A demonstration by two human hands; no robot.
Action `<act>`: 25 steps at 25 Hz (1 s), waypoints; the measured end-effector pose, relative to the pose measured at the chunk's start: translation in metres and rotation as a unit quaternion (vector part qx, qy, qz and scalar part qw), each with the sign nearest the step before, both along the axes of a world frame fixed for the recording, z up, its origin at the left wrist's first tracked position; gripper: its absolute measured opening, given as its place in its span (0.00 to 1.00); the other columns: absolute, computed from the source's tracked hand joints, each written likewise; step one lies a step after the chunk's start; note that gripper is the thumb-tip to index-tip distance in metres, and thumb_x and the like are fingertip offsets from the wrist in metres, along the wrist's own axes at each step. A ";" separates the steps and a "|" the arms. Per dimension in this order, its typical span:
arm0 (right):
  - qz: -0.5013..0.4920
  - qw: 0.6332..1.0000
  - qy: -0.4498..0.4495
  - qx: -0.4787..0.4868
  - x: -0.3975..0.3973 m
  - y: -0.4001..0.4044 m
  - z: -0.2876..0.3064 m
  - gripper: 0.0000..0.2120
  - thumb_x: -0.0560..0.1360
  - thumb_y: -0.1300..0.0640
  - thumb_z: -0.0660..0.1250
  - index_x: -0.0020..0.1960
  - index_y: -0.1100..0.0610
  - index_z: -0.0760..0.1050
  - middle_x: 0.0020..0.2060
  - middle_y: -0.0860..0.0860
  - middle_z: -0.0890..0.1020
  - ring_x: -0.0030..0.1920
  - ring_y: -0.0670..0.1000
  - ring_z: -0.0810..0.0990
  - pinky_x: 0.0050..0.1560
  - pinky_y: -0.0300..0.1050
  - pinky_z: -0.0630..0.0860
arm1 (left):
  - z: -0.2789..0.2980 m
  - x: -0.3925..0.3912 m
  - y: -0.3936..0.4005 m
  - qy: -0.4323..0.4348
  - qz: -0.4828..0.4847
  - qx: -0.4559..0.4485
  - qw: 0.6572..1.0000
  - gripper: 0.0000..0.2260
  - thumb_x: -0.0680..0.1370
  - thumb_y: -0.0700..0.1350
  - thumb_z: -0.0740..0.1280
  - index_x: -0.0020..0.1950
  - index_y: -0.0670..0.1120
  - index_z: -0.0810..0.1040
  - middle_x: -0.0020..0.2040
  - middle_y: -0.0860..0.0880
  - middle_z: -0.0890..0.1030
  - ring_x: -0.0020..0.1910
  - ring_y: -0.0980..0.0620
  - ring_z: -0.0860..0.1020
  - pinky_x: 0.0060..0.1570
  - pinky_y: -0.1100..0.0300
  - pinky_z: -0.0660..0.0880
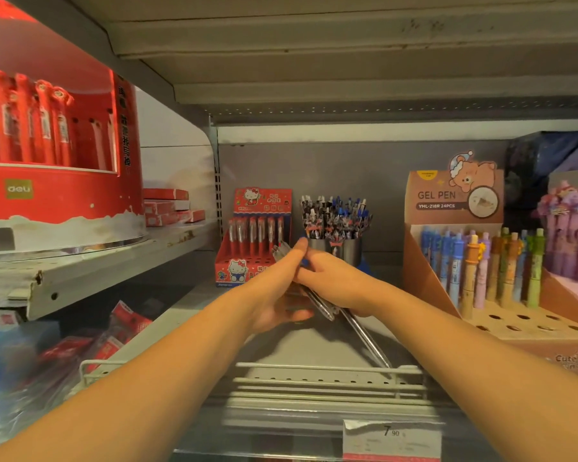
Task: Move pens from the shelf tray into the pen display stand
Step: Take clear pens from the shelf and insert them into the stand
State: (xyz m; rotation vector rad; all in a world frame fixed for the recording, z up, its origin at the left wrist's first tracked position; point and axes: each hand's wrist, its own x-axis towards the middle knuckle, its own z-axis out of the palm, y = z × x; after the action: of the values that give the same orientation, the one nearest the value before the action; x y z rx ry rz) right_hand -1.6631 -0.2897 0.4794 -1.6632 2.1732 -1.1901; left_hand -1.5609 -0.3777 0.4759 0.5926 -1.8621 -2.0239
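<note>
Both hands meet over the middle of the shelf (pixel 281 341), holding a bundle of clear pens (pixel 317 303) between them. The left hand (pixel 277 288) lies with its fingers straight and pressed together along the bundle, thumb curled under it at about 6 o'clock. The right hand (pixel 331 278) wraps the pens from the 3 o'clock side, its fingers curled round them and touching the left palm. The pens' caps poke out past the fingertips at 11 o'clock, and their long clear barrels slant down toward 5 o'clock, the tips near the wire front rail (pixel 314 368). Just beyond the hands, at 11 o'clock, stands the red pen display stand (pixel 247 261) with several pens upright in its back rows. At 1 o'clock from the hands a metal cup (pixel 347 248) is packed with pens. At 3 o'clock sits a brown gel pen box (pixel 454 205) with coloured pens standing in it. A price tag (pixel 392 438) hangs at 6 o'clock.
</note>
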 end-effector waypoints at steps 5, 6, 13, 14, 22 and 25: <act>0.019 0.998 -0.057 -0.015 0.002 -0.005 -0.005 0.21 0.80 0.45 0.67 0.70 0.47 0.66 0.26 0.34 0.77 0.24 0.39 0.73 0.21 0.36 0.66 | 0.006 -0.014 -0.015 0.064 0.095 0.069 0.991 0.10 0.84 0.50 0.62 0.54 0.45 0.79 0.46 0.44 0.86 0.46 0.43 0.85 0.50 0.45 0.82; 0.021 0.997 -0.068 -0.007 0.002 -0.005 -0.006 0.23 0.79 0.44 0.67 0.71 0.47 0.65 0.23 0.35 0.75 0.20 0.40 0.69 0.20 0.36 0.62 | 0.008 -0.015 -0.018 0.078 0.113 0.078 0.987 0.10 0.84 0.48 0.61 0.55 0.44 0.78 0.45 0.43 0.86 0.42 0.43 0.85 0.45 0.47 0.82; -0.146 0.955 -0.107 -0.236 -0.021 0.004 0.024 0.10 0.85 0.52 0.57 0.58 0.55 0.76 0.27 0.52 0.72 0.17 0.43 0.63 0.20 0.37 0.59 | 0.008 -0.009 -0.019 0.226 0.118 0.033 0.966 0.05 0.86 0.45 0.60 0.51 0.46 0.71 0.30 0.48 0.74 0.27 0.52 0.72 0.29 0.57 0.78; -0.166 0.932 -0.126 -0.296 -0.024 0.005 0.029 0.11 0.85 0.53 0.56 0.53 0.55 0.76 0.27 0.52 0.70 0.17 0.43 0.63 0.21 0.38 0.59 | 0.006 -0.010 -0.012 0.205 0.076 -0.024 0.976 0.06 0.85 0.46 0.61 0.50 0.46 0.71 0.29 0.49 0.71 0.25 0.54 0.68 0.24 0.61 0.72; -0.124 0.839 -0.359 -0.390 -0.005 -0.004 0.035 0.19 0.85 0.48 0.54 0.38 0.54 0.67 0.21 0.45 0.65 0.23 0.45 0.62 0.25 0.39 0.62 | 0.002 -0.006 0.010 0.111 -0.125 -0.192 0.967 0.07 0.78 0.51 0.72 0.47 0.47 0.81 0.35 0.51 0.83 0.25 0.56 0.65 0.24 0.65 0.63; -0.070 0.843 -0.379 -0.374 -0.007 -0.002 0.036 0.20 0.85 0.44 0.55 0.41 0.55 0.71 0.24 0.47 0.69 0.25 0.46 0.67 0.28 0.40 0.67 | 0.002 -0.007 0.009 0.089 -0.135 -0.207 0.965 0.07 0.77 0.47 0.71 0.46 0.44 0.80 0.34 0.50 0.82 0.24 0.57 0.66 0.22 0.65 0.61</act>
State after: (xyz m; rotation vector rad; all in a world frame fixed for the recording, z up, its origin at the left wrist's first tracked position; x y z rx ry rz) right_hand -1.6697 -0.2915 0.5150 -0.8736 1.3915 -2.4242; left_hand -1.5675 -0.3685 0.4784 0.0431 -2.2547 -1.6821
